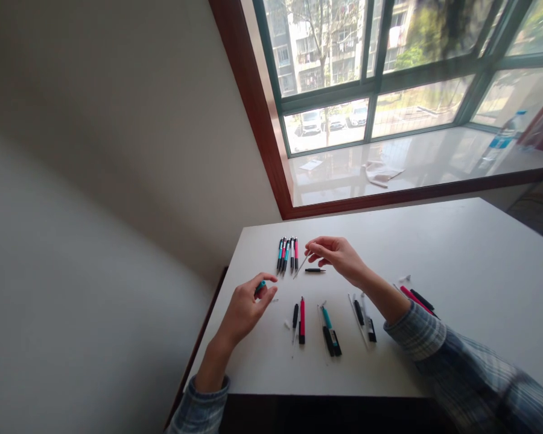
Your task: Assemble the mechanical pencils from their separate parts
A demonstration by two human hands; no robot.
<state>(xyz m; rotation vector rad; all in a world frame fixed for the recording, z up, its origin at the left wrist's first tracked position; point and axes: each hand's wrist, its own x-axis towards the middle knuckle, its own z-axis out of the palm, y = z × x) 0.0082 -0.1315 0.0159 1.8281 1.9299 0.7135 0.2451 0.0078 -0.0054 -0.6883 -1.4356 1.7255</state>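
My left hand (243, 308) is curled around a teal pen barrel (260, 287), whose end shows between thumb and fingers. Pinched in the fingertips of my right hand (337, 256) is a thin pen refill (300, 266), slanting down to the left. Just below that hand lies a black pen grip section (315, 270) with a pointed tip. Several assembled pens (286, 256) in teal, red, white and black lie side by side beyond my hands. A small clear piece, perhaps a spring, rests close to my left fingertips.
On the white table (262, 367), loose pen parts lie in groups: a red barrel (302, 319), a teal barrel (326, 317), a black grip (359, 313) and another red barrel (415, 299) by my right forearm. A bottle (502, 138) and a cloth (381, 173) are on the windowsill.
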